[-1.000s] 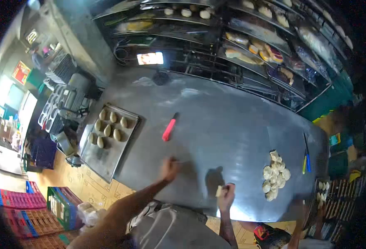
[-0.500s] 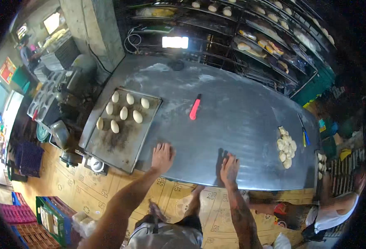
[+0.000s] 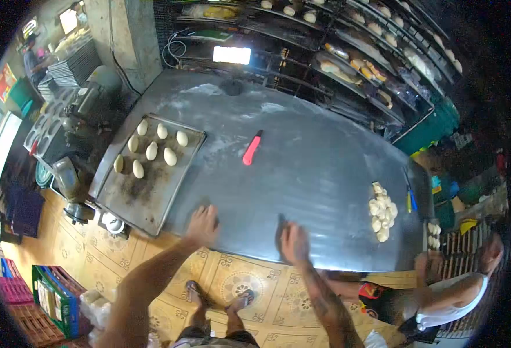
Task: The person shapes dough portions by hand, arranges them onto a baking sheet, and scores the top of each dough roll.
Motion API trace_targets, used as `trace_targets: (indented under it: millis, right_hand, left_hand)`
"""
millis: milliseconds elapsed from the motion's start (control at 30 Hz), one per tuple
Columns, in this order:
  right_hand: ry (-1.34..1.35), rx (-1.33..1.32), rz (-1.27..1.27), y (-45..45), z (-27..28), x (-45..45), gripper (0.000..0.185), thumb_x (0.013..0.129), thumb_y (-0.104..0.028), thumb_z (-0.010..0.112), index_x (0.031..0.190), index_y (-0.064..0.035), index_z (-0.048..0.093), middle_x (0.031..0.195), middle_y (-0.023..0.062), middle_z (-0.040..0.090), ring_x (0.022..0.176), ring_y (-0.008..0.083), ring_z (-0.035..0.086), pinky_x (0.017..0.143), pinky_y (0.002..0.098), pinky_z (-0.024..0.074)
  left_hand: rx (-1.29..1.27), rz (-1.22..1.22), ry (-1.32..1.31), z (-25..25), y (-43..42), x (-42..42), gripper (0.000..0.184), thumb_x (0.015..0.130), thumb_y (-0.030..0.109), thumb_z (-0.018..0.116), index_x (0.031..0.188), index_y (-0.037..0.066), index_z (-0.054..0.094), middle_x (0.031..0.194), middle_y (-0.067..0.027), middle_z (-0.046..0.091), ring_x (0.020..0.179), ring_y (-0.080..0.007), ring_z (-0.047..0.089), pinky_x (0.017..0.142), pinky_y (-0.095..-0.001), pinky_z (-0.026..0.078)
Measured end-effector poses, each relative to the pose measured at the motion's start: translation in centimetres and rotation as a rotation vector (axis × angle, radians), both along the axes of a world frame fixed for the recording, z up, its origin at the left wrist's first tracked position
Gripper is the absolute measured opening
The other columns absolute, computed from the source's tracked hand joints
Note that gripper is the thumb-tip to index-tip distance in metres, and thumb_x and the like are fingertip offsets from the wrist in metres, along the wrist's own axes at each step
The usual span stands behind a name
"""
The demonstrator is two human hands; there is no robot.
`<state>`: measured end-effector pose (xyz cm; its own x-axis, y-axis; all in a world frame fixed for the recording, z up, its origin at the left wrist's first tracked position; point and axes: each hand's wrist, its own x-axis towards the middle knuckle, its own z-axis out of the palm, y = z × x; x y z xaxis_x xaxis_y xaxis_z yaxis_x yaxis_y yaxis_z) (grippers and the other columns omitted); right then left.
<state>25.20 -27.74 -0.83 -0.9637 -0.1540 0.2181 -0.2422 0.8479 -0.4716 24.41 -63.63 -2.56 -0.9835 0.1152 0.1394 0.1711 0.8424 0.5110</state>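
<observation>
My left hand [image 3: 202, 227] is at the near edge of the metal-topped table [image 3: 319, 168], to the right of the baking tray [image 3: 177, 200]. Its fingers lie extended and it holds nothing. My right hand [image 3: 294, 243] rests near the same edge, further right, smeared by motion; whether its fingers are curled around something cannot be told. On the tray sit several pale oval dough pieces [image 3: 151, 151]. Beyond my hands lies a pink-handled tool [image 3: 252, 149] with a dark end. A heap of small dough pieces [image 3: 382, 213] lies at the table's right side.
Racks [image 3: 255, 35] with trays of bread and dough stand behind the table. At the lower right another person [image 3: 455, 298] is close to the table. Blue and yellow tools [image 3: 411, 200] lie by the right edge. Crates [image 3: 55, 298] stand on the floor at left.
The camera view has turned, so the table and tray appear further left. My right hand has shifted a little towards the left hand and is blurred; the pink-handled tool and dough remain in place.
</observation>
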Motion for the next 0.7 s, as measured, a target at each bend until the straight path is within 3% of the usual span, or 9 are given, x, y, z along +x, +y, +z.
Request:
trace_targets:
  millis: [33, 100, 233, 300, 433, 467, 533, 600, 700]
  right_hand:
    - [0.030, 0.083, 0.058, 0.7, 0.5, 1.9, 0.025, 0.098, -0.013, 0.062, 0.122, -0.0037, 0.061, 0.107, 0.0208, 0.068, 0.099, 0.0449, 0.061, 0.090, 0.0529, 0.0480]
    - [0.064, 0.172, 0.128, 1.9, 0.6, 1.1, 0.026, 0.097, -0.011, 0.063, 0.122, -0.0038, 0.061, 0.106, 0.0203, 0.068, 0.100, 0.0444, 0.061, 0.090, 0.0535, 0.0479]
    - [0.110, 0.163, -0.062, 0.6, -2.1, -8.9, 0.034, 0.094, -0.010, 0.065, 0.127, -0.0042, 0.059, 0.118, 0.0201, 0.069, 0.103, 0.0419, 0.063, 0.091, 0.0529, 0.0488]
    - [0.161, 0.062, -0.150, 0.1, -3.0, -12.9, 0.036, 0.092, -0.008, 0.065, 0.127, -0.0044, 0.058, 0.119, 0.0204, 0.068, 0.106, 0.0413, 0.063, 0.088, 0.0539, 0.0480]
    - [0.062, 0.124, 0.012, -0.3, -0.7, -6.9, 0.037, 0.090, -0.007, 0.065, 0.126, -0.0045, 0.058, 0.117, 0.0195, 0.067, 0.107, 0.0400, 0.062, 0.089, 0.0535, 0.0476]
    - [0.063, 0.119, 0.005, 0.2, 0.0, -4.8, 0.037, 0.090, -0.007, 0.065, 0.126, -0.0045, 0.058, 0.117, 0.0195, 0.067, 0.107, 0.0400, 0.062, 0.089, 0.0535, 0.0476]
    - [0.066, 0.110, 0.052, 1.7, 0.0, 0.4, 0.034, 0.091, -0.007, 0.063, 0.125, -0.0044, 0.059, 0.116, 0.0194, 0.066, 0.108, 0.0393, 0.062, 0.090, 0.0532, 0.0476]
    - [0.094, 0.115, 0.014, 1.8, 0.2, -1.7, 0.033, 0.092, -0.007, 0.063, 0.125, -0.0043, 0.059, 0.116, 0.0197, 0.066, 0.108, 0.0390, 0.062, 0.090, 0.0533, 0.0475]
    - [0.194, 0.132, -0.087, 1.1, -1.4, -8.9, 0.030, 0.093, -0.006, 0.060, 0.123, -0.0034, 0.061, 0.114, 0.0221, 0.066, 0.108, 0.0392, 0.061, 0.089, 0.0538, 0.0476]
  left_hand:
    - [-0.123, -0.065, -0.051, 2.7, -0.4, 2.0, 0.030, 0.092, 0.017, 0.064, 0.119, 0.005, 0.062, 0.114, -0.0151, 0.069, 0.113, -0.0364, 0.060, 0.096, -0.0528, 0.047]
    - [-0.119, -0.020, 0.018, 2.1, 0.0, -0.1, 0.029, 0.092, 0.018, 0.065, 0.117, 0.005, 0.060, 0.114, -0.0163, 0.068, 0.112, -0.0380, 0.060, 0.096, -0.0531, 0.046]
    - [-0.170, 0.190, 0.263, -1.1, 0.3, -8.8, 0.030, 0.093, 0.017, 0.062, 0.120, 0.004, 0.056, 0.113, -0.0195, 0.067, 0.110, -0.0413, 0.060, 0.097, -0.0540, 0.045]
    - [-0.085, 0.296, 0.033, 1.1, 1.8, -11.7, 0.034, 0.094, 0.019, 0.063, 0.123, 0.001, 0.059, 0.121, -0.0206, 0.068, 0.119, -0.0395, 0.060, 0.105, -0.0543, 0.044]
    - [0.020, 0.272, -0.082, 0.3, 2.3, -8.3, 0.038, 0.094, 0.023, 0.065, 0.124, 0.000, 0.057, 0.123, -0.0229, 0.067, 0.119, -0.0414, 0.059, 0.103, -0.0557, 0.045]
    - [-0.059, 0.230, 0.009, -3.6, 1.1, -5.5, 0.039, 0.093, 0.024, 0.066, 0.122, 0.000, 0.057, 0.122, -0.0231, 0.067, 0.116, -0.0421, 0.060, 0.100, -0.0561, 0.046]
    - [-0.142, 0.186, 0.095, -5.6, -0.5, -1.3, 0.039, 0.092, 0.025, 0.068, 0.121, 0.001, 0.056, 0.120, -0.0234, 0.066, 0.114, -0.0427, 0.060, 0.096, -0.0566, 0.046]
    - [-0.178, 0.036, 0.053, -0.6, -1.6, 0.2, 0.038, 0.091, 0.022, 0.069, 0.119, -0.001, 0.056, 0.115, -0.0222, 0.066, 0.108, -0.0435, 0.060, 0.091, -0.0558, 0.046]
    - [-0.158, 0.137, 0.173, 0.5, 0.5, -7.7, 0.038, 0.088, 0.018, 0.069, 0.119, -0.001, 0.056, 0.110, -0.0218, 0.065, 0.105, -0.0430, 0.061, 0.090, -0.0558, 0.046]
